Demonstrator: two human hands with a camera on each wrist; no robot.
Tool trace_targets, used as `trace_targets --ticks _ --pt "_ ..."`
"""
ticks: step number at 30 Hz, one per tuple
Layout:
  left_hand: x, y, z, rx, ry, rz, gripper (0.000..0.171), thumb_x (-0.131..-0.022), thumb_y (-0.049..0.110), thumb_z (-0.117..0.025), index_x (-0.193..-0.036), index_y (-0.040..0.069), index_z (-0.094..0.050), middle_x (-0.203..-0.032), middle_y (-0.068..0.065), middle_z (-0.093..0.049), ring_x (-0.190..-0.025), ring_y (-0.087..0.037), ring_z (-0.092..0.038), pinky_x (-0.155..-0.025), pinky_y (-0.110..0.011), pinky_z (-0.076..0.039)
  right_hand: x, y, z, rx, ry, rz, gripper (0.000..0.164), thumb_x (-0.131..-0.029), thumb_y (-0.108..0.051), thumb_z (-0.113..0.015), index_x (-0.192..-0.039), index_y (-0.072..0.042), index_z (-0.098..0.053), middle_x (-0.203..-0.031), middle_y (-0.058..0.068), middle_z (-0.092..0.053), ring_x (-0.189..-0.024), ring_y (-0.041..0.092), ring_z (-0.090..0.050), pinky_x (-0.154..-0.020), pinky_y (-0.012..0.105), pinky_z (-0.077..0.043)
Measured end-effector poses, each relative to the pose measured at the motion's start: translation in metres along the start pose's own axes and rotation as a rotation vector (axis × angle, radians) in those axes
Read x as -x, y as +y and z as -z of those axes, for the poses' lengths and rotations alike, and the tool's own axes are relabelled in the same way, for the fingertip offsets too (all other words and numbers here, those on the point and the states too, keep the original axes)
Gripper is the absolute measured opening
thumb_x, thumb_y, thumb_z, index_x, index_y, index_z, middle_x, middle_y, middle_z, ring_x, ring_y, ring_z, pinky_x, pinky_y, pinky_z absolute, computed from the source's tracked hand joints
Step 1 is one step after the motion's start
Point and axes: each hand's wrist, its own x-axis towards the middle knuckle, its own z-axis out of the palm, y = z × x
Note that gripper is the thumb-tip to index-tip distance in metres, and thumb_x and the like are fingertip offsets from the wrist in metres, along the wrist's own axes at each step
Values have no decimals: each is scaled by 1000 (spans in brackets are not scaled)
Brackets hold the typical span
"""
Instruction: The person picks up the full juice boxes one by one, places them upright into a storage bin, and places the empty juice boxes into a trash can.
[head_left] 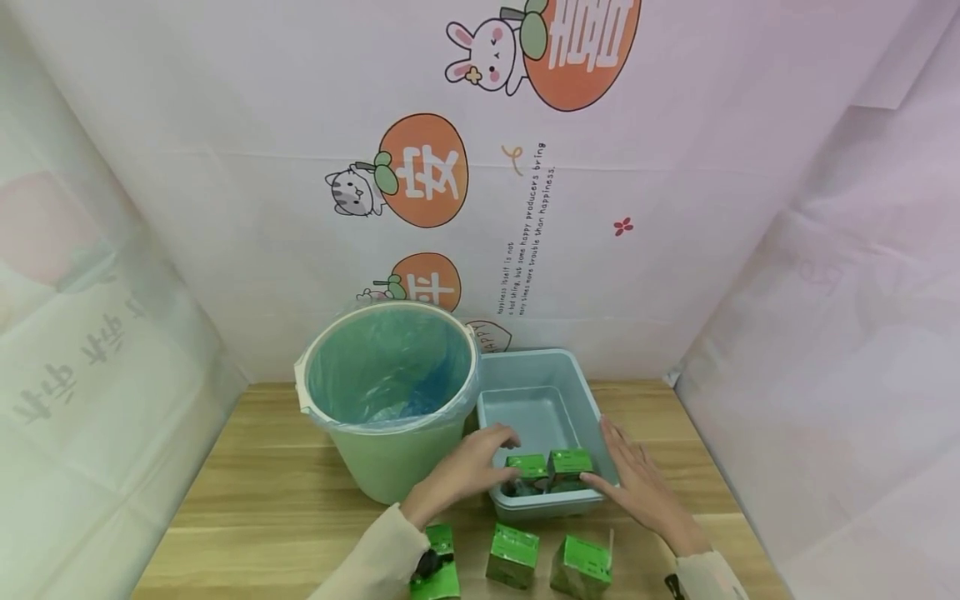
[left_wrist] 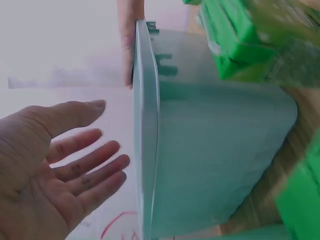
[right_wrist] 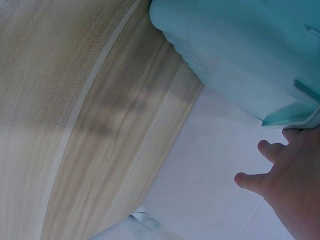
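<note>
A light blue plastic tub [head_left: 528, 354] stands on the table with two green boxes in its near end: a left green box [head_left: 527, 467] and a right green box [head_left: 570, 462]. My left hand [head_left: 472, 458] reaches over the tub's left rim, thumb beside the left box. In the left wrist view its fingers are spread and loosely bent, holding nothing. At the right rim, my right hand [head_left: 637, 479] lies with fingers extended along the outside and its thumb over the rim near the right box. The right wrist view shows this hand [right_wrist: 290, 175] partly hidden behind the tub.
A lined pale green bucket [head_left: 397, 467] stands directly left of the tub. On the near side of the tub are more green boxes: one [head_left: 442, 579] under my left wrist, another [head_left: 513, 554] in the middle, a third [head_left: 581, 567] towards the right. Printed cloth [head_left: 600, 292] walls off the table.
</note>
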Motion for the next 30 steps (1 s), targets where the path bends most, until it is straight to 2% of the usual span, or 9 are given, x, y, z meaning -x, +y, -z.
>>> trace_targets --ticks 3,8,12,16,20,26,30 --pt "16 -1 4 56 59 -36 27 -99 18 -79 -123 15 -67 -122 0 -67 -114 -18 -66 -96 -32 -57 1 0 0 1 3 2 100 -101 -48 -68 -171 -9 -7 -174 22 -13 -157 50 -14 -121 75 -7" --pt "46 -7 2 164 150 -102 28 -97 22 -81 -121 15 -68 -116 1 -68 -108 -22 -68 -95 -36 -58 3 1 -2 13 3 0 101 -101 -49 -67 -171 -12 -5 -174 21 -14 -158 49 -15 -122 74 -8" --pt "68 -15 -2 223 213 -154 34 -93 25 -84 -120 11 -69 -111 -1 -69 -103 -15 -68 -91 -33 -59 3 1 -3 20 5 0 101 -101 -49 -67 -171 -12 -4 -174 21 -14 -157 48 -16 -122 73 -9" --pt "85 -23 -8 226 262 -168 37 -91 28 -87 -121 16 -68 -112 6 -68 -101 -9 -65 -88 -30 -59 2 0 -2 8 5 -1 101 -102 -48 -67 -172 -14 -3 -174 22 -14 -157 49 -15 -122 73 -8" --pt "101 -28 -13 229 259 -121 41 -90 34 -87 -124 25 -66 -118 11 -67 -106 -10 -65 -91 -33 -57 1 0 -1 1 -3 0 101 -102 -48 -67 -172 -15 -1 -174 22 -13 -158 49 -14 -122 73 -6" --pt "116 -33 -22 233 227 -112 51 -88 37 -89 -133 26 -66 -127 1 -70 -116 -17 -67 -97 -37 -57 0 1 -1 0 -8 -4 102 -102 -48 -67 -172 -16 0 -174 22 -13 -158 48 -14 -122 74 -6" --pt "123 -37 -30 219 211 -92 63 -86 40 -90 -141 28 -61 -137 -2 -65 -125 -22 -64 -102 -42 -56 -1 0 -1 4 -3 1 101 -102 -49 -67 -172 -15 -2 -174 22 -13 -158 48 -14 -121 75 -7"
